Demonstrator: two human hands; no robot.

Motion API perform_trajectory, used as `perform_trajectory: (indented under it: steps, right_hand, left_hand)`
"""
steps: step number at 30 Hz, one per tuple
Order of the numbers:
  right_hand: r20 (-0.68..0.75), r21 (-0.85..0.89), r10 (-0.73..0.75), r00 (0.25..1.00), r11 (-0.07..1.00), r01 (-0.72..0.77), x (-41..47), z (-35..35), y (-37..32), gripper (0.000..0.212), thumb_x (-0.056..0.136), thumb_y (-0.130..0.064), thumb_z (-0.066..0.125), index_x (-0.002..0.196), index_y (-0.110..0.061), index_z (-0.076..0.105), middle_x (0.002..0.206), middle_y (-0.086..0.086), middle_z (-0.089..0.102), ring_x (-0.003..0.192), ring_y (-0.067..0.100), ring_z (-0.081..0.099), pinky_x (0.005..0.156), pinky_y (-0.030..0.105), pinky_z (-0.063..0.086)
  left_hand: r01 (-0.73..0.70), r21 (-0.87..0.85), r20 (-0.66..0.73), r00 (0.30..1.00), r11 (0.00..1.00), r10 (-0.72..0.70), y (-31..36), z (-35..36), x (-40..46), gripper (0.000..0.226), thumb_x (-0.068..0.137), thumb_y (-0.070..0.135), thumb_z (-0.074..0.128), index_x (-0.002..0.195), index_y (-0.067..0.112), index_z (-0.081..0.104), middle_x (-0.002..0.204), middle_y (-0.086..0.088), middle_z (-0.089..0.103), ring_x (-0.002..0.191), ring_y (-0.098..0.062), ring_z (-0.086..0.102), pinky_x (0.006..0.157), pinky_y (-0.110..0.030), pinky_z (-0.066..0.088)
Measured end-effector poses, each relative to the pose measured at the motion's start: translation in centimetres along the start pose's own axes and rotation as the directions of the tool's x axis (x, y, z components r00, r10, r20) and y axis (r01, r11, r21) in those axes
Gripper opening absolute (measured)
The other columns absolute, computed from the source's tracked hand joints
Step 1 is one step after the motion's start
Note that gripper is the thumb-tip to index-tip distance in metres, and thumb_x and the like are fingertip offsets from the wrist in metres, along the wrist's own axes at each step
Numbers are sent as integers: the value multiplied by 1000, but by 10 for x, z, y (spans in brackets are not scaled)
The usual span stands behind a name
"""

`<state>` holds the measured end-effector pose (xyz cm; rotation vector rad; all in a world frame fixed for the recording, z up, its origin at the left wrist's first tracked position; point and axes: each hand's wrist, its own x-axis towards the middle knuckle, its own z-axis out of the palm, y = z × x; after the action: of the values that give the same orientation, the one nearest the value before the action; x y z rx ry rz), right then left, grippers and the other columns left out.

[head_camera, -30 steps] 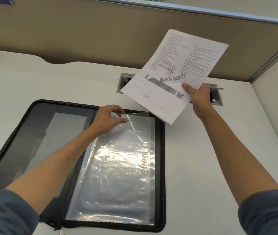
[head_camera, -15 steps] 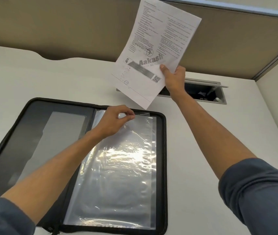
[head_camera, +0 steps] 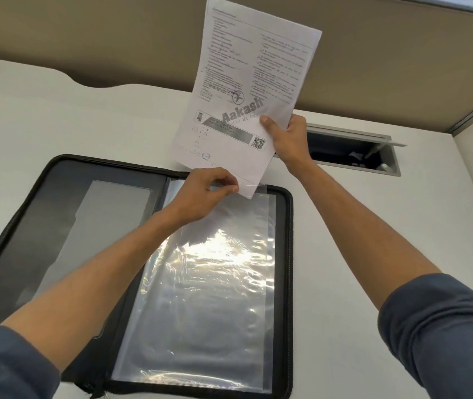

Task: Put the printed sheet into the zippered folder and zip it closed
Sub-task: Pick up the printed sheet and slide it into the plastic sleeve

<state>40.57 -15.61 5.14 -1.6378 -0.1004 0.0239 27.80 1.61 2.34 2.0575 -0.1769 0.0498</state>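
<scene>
1. Gripping the printed sheet (head_camera: 244, 82) by its lower right edge, the right hand (head_camera: 287, 139) held it nearly upright above the far end of the zippered folder (head_camera: 65, 182), thumb on the printed face and fingers curled behind the paper.
2. The sheet's bottom corner reached down to the top edge of the clear plastic sleeve (head_camera: 209, 298); whether it had entered the sleeve could not be told.
3. The left hand (head_camera: 203, 194) pinched the sleeve's top edge between thumb and curled fingertips, just beside that corner.
4. The folder lay open and flat on the white desk (head_camera: 359, 226), its zipper undone, the sleeve on its right half and a grey panel (head_camera: 97, 226) on its left half.
5. A recessed cable box (head_camera: 356, 156) sat in the desk beyond the right hand, its lid raised, before a tan partition (head_camera: 114, 38).
</scene>
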Motion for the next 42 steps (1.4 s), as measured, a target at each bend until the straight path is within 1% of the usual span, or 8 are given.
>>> perform_trajectory:
  steps: [5,10,13,16,27,32,36,42]
  right_hand:
    - [76,-64,17,997,998,-12,0,-10,1,28,91,-8,65,117,4,64,110,15,70,95,26,70,82,40,59]
    - [96,-79,39,995,996,-32,2,-18,3,30,91,-8,64,119,4,62,115,17,69,99,29,70,82,45,59]
    - [105,-68,46,993,997,-39,3,-19,4,28,92,-8,64,117,2,63,113,16,69,98,28,70,81,47,59]
    - [99,-52,67,993,997,-62,3,-18,6,27,92,-8,64,116,1,63,113,15,70,99,29,70,84,48,58]
    - [157,-27,90,983,996,-87,6,-20,6,27,90,-9,66,116,-2,64,107,7,71,89,17,73,70,32,60]
    - [168,-12,100,981,995,-99,6,-19,4,31,91,-8,65,120,1,62,114,13,70,93,22,72,74,35,61]
    - [161,17,108,981,994,-112,5,-19,5,32,91,-8,65,121,1,61,115,14,69,95,25,71,72,36,61]
    - [186,-3,103,977,995,-104,11,-21,2,27,89,-5,65,116,0,64,109,11,71,91,20,72,76,34,60]
  left_hand:
    - [64,171,101,991,983,-82,-6,-10,5,25,83,26,74,105,15,69,99,1,71,97,-11,64,92,-25,46]
    - [122,382,134,973,916,-186,-16,-31,9,22,81,24,71,103,21,67,97,10,68,102,-11,61,109,-39,30]
    - [95,487,149,970,868,-190,-22,-37,12,22,81,20,66,103,21,68,102,5,65,101,-16,58,103,-38,28]
    - [77,536,148,972,841,-183,-27,-42,14,11,81,23,65,91,25,69,97,3,62,97,-17,56,91,-34,23]
    - [118,619,77,975,776,-209,-45,-69,10,12,90,22,58,94,28,67,97,6,57,100,-16,49,98,-40,23]
    - [126,534,43,983,836,-176,-44,-80,3,11,88,14,61,92,19,71,101,0,61,101,-20,55,102,-45,34]
    - [147,428,54,981,892,-188,-43,-81,-4,9,90,9,59,93,10,68,97,-2,68,98,-22,63,97,-47,45]
    - [166,390,30,981,906,-193,-44,-80,-4,9,89,7,59,93,9,66,98,-3,67,99,-23,61,97,-46,45]
